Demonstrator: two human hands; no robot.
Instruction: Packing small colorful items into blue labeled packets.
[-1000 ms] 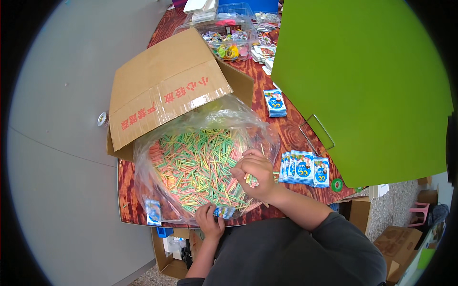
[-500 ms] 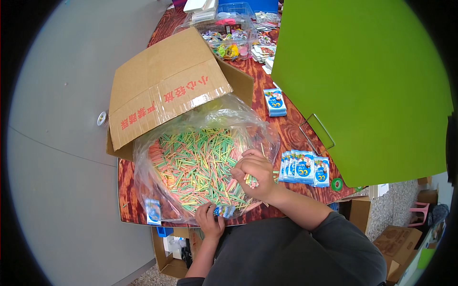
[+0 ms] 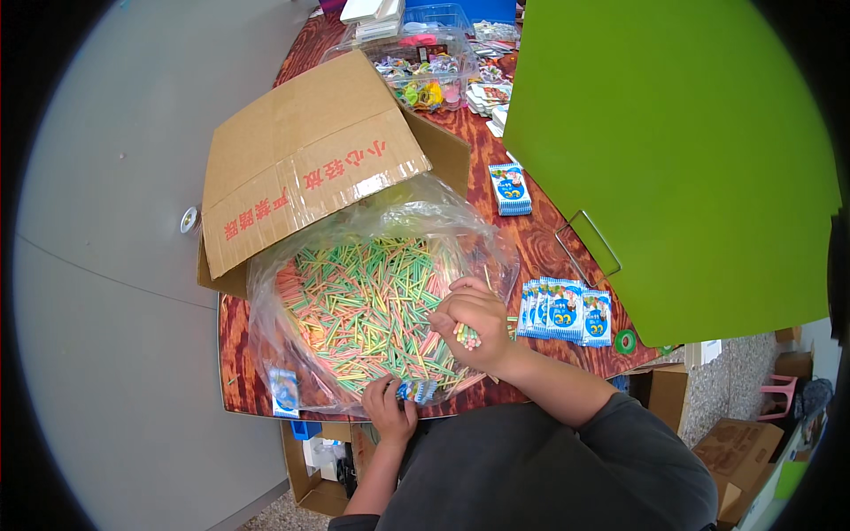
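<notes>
Coloured thin sticks [image 3: 363,310] in pink, green and yellow fill a clear plastic bag [image 3: 416,215] that spreads out of a tilted cardboard box. My right hand [image 3: 482,314] is closed in a fist at the bag's right side. It grips a bundle of the sticks [image 3: 467,336], whose ends show below the fingers. At the bag's near edge, my left hand [image 3: 386,412] pinches a small blue-and-white packet [image 3: 419,392]. Whether that packet is open cannot be seen.
The cardboard box [image 3: 310,150] stands behind the bag. Right of my right hand lies a row of blue-and-white packets [image 3: 562,310]; a packet stack [image 3: 510,190] sits farther back. One packet [image 3: 284,392] lies front left. A green board [image 3: 673,177] borders the right, near green tape [image 3: 625,342].
</notes>
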